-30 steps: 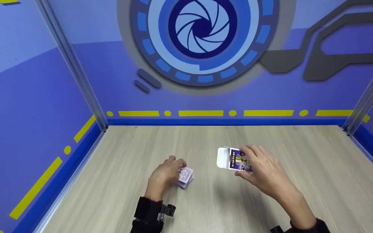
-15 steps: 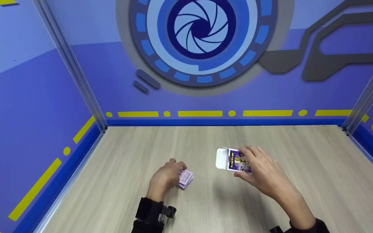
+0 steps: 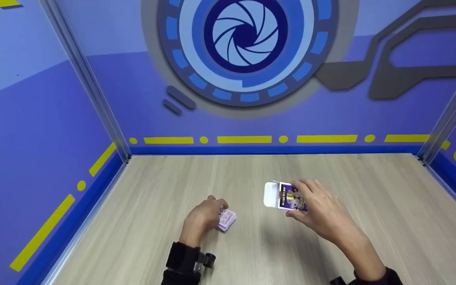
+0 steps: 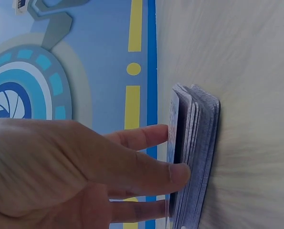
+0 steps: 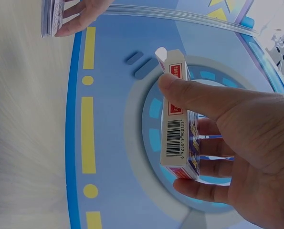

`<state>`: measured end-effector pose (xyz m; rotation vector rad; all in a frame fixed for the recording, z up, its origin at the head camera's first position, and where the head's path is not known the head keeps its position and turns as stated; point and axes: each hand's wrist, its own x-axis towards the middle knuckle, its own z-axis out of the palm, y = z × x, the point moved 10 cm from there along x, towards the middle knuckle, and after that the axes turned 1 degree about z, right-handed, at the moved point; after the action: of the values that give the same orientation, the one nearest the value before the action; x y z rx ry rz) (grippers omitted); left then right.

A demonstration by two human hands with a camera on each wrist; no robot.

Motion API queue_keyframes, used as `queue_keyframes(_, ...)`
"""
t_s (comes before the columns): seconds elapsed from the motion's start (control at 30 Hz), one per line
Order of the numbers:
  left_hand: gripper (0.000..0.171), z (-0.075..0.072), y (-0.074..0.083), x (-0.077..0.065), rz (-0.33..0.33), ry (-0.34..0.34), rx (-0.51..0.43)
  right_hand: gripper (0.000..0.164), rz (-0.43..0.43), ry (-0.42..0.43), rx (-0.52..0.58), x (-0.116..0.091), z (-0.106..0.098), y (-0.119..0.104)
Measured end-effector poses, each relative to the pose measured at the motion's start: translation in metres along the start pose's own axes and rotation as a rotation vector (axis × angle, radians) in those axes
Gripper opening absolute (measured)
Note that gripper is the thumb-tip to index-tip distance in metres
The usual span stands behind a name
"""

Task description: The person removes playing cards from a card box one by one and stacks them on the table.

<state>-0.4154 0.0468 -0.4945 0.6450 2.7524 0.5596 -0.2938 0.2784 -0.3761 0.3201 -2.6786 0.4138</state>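
Note:
My left hand (image 3: 204, 217) grips a deck of playing cards (image 3: 227, 220) on the wooden tabletop. In the left wrist view the thumb lies along one edge of the deck (image 4: 199, 143), with fingertips at the opposite side; a dark gap shows under the top layer. To the right, my right hand (image 3: 323, 208) holds a purple, yellow and white card box (image 3: 291, 196) above the table. Its white flap (image 3: 270, 194) stands open towards the left. The right wrist view shows the thumb on the box's narrow side, above a barcode (image 5: 174, 138), with the fingers behind.
The wooden tabletop (image 3: 164, 186) is enclosed by a blue back wall (image 3: 117, 107) and side walls with yellow markings. Metal posts (image 3: 81, 71) stand at the corners. A black strap with a small camera mount (image 3: 184, 255) is on the left wrist.
The left hand has shifted slightly, and the deck under it looks flatter and more even. The right hand and the card box have stayed almost still.

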Motion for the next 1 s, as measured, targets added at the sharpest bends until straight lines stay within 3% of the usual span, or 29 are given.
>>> queue_keyframes(0.33, 0.054, 0.001, -0.003, 0.001, -0.031, -0.033, -0.006, 0.073, -0.033, 0.024, -0.014, 0.0, -0.001, -0.002)
queue_keyframes(0.47, 0.058, -0.004, -0.004, 0.001, -0.038, -0.015, -0.018, 0.072, -0.033, 0.024, -0.013, 0.0, -0.002, -0.002)
queue_keyframes(0.7, 0.045, -0.027, 0.003, -0.003, 0.008, 0.129, -0.054, 0.074, -0.03, 0.018, -0.004, 0.0, 0.0, -0.001)
queue_keyframes(0.87, 0.038, -0.042, 0.022, -0.008, 0.079, 0.209, -0.096, 0.073, -0.031, 0.021, -0.004, 0.0, 0.0, -0.001)
queue_keyframes(1.0, 0.03, -0.063, 0.044, -0.017, 0.149, 0.388, -0.093, 0.073, -0.025, 0.022, -0.006, 0.0, -0.001, -0.001)
